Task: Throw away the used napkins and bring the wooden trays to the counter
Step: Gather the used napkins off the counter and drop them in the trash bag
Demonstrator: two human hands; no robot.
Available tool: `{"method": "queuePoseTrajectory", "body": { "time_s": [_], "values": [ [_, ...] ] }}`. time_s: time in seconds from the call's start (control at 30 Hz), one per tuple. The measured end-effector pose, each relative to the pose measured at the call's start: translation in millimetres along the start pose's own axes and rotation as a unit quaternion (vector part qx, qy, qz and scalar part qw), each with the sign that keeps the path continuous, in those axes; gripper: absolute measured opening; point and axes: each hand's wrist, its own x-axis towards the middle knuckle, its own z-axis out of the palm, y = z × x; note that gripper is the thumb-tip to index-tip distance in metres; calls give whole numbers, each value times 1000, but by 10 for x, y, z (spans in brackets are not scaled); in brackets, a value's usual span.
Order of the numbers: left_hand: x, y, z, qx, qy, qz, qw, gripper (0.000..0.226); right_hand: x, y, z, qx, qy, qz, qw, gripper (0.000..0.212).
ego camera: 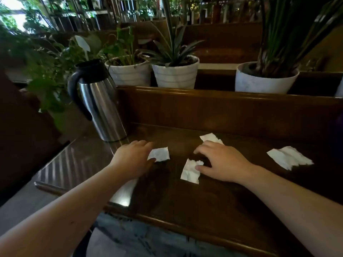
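Note:
Several crumpled white napkins lie on a dark wooden table (185, 204). My left hand (133, 156) rests palm down, its fingers touching the left edge of one napkin (160, 154). My right hand (220, 160) hovers with fingers spread, the thumb pressing on a second napkin (190, 171). A third napkin (210, 138) lies just beyond my right fingers. The largest napkin (289, 157) lies apart at the right. Neither hand has lifted anything. No wooden tray is in view.
A steel thermos jug (100, 102) with a black handle stands at the table's back left. A raised wooden ledge (222, 112) runs behind the table, with white plant pots (175, 75) (263, 80) on it. My lap shows below the near edge.

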Motion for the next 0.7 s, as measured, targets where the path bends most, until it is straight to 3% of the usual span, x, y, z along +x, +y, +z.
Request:
{"method": "queuePoseTrajectory", "body": {
  "time_s": [0.13, 0.27, 0.57, 0.7],
  "values": [
    [74, -96, 114, 28, -43, -43, 998, 44, 60, -49, 77, 3, -9, 31, 999, 46],
    [89, -172, 200, -5, -80, -24, 996, 32, 121, -124, 92, 7, -10, 40, 999, 41],
    [103, -150, 256, -30, -36, 50, 998, 25, 224, -260, 229, -24, -78, 62, 995, 40],
    [148, -113, 162, -57, -14, 82, 995, 25, 225, -258, 294, -7, -80, 37, 996, 15]
  ]
}}
